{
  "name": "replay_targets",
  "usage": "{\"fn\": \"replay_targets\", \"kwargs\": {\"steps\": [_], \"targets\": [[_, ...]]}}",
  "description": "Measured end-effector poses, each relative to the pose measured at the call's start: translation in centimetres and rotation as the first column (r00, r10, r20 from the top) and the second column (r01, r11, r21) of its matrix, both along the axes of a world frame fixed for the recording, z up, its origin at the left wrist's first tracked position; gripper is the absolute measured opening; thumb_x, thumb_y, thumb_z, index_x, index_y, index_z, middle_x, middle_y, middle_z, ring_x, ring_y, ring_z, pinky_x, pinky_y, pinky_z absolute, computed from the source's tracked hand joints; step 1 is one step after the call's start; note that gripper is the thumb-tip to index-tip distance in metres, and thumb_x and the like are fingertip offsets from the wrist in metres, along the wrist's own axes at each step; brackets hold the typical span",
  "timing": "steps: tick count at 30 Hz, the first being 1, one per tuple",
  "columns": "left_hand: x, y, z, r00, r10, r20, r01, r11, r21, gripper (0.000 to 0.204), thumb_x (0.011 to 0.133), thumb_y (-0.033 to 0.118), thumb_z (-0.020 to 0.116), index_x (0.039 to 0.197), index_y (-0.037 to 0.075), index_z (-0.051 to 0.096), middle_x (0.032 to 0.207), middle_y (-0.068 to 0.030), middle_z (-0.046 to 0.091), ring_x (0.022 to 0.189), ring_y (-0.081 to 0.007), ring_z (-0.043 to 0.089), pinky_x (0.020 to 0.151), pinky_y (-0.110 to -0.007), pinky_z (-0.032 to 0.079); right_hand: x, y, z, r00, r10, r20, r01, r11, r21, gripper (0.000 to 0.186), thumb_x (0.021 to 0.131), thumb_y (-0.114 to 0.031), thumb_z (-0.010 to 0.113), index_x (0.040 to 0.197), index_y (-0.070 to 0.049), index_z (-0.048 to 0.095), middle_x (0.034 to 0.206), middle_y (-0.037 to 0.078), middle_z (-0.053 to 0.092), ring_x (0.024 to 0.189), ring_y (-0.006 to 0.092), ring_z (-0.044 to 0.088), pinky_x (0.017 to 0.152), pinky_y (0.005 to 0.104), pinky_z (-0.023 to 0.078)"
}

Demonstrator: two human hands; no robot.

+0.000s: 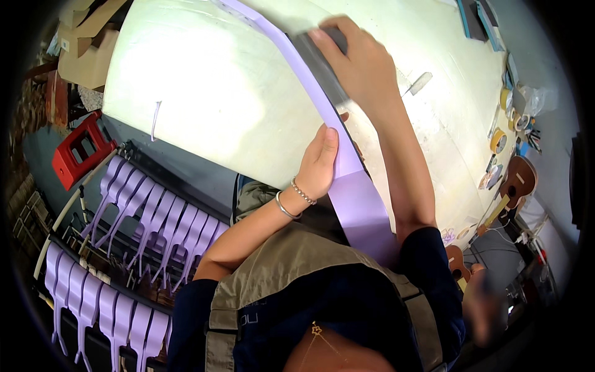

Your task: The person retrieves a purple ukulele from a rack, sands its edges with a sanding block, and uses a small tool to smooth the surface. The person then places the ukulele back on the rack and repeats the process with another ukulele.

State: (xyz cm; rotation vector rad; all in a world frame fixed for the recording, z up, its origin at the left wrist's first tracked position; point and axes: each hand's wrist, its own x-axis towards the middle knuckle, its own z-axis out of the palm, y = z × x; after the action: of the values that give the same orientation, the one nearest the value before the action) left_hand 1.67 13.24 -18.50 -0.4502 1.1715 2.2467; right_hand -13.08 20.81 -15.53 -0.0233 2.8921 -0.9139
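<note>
A long lavender strip (362, 211), smooth and leather-like, with a dark edge on its right side, runs from my lap up across the pale work table. My left hand (319, 162) is closed around its middle, thumb on top and fingers underneath. In my right hand (369, 71) is a flat grey block (322, 71), gripped from above and lying along the strip's dark edge; both are slightly blurred. The block's far end is partly covered by my fingers. The strip's near end disappears beside my right sleeve.
Several lavender strips (164, 217) hang over a rack at lower left, near a red stool (80, 149). On the pale table (186, 68) lie a thin lavender scrap (155, 121) and a small white-handled tool (421, 83). Tape rolls (498, 141) and a ukulele (517, 180) line the right edge.
</note>
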Motion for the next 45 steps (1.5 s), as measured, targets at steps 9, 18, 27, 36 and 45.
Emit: {"fn": "replay_targets", "kwargs": {"steps": [9,18,27,36,45], "targets": [[0.3,0.2,-1.2,0.995,-0.064,-0.078,0.058,0.996,-0.068,0.065,0.097,0.049,0.024,0.133,-0.005,0.028,0.083,-0.0139,0.060,0.077,-0.0207,0.061,0.070,-0.031,0.049,-0.8,-0.2,-0.2,0.996,0.011,-0.089,-0.011,1.000,0.006,0.037,0.083,-0.045,0.056,0.093,-0.010,0.063,0.075,0.015,0.063,0.064,0.0279,0.063,0.058,0.0363,0.049],[0.1,0.3,-1.0,0.995,0.037,-0.090,-0.051,0.986,-0.158,0.059,0.097,0.047,0.029,0.126,-0.002,0.043,0.090,-0.0061,0.060,0.082,-0.0114,0.055,0.077,-0.024,0.044,10.7,8.5,3.6,0.981,0.147,0.126,-0.137,0.987,-0.083,0.029,0.081,-0.033,0.064,0.103,-0.014,0.063,0.087,0.011,0.062,0.070,0.0275,0.063,0.060,0.0339,0.051],[-0.3,-0.3,-0.5,0.994,-0.076,-0.077,0.071,0.995,-0.071,0.069,0.095,0.054,0.024,0.131,-0.004,0.034,0.090,-0.0105,0.060,0.081,-0.0131,0.059,0.075,-0.025,0.049,13.2,10.0,4.4,0.983,0.101,0.153,-0.084,0.990,-0.111,0.029,0.079,-0.034,0.066,0.100,-0.014,0.064,0.088,0.011,0.062,0.071,0.0272,0.064,0.061,0.0334,0.051],[0.1,0.2,-0.9,0.992,-0.091,-0.084,0.094,0.995,0.038,0.068,0.095,0.051,0.029,0.134,-0.004,0.025,0.090,-0.0170,0.059,0.085,-0.0282,0.063,0.072,-0.036,0.053,-0.7,2.2,0.8,0.979,-0.001,0.202,0.049,0.971,-0.235,0.042,0.081,-0.043,0.062,0.103,-0.008,0.063,0.096,0.013,0.066,0.086,0.0270,0.063,0.077,0.0352,0.047],[-8.1,-0.9,8.9,0.689,-0.384,-0.614,0.054,0.873,-0.485,0.080,0.087,0.035,0.059,0.134,-0.014,0.017,0.093,-0.0139,0.058,0.082,-0.0233,0.065,0.074,-0.030,0.051,1.9,18.0,6.1,0.951,-0.302,0.059,0.276,0.751,-0.600,0.060,0.083,-0.052,0.057,0.123,-0.008,0.049,0.114,0.008,0.057,0.100,0.0161,0.054,0.084,0.0264,0.041]]}}
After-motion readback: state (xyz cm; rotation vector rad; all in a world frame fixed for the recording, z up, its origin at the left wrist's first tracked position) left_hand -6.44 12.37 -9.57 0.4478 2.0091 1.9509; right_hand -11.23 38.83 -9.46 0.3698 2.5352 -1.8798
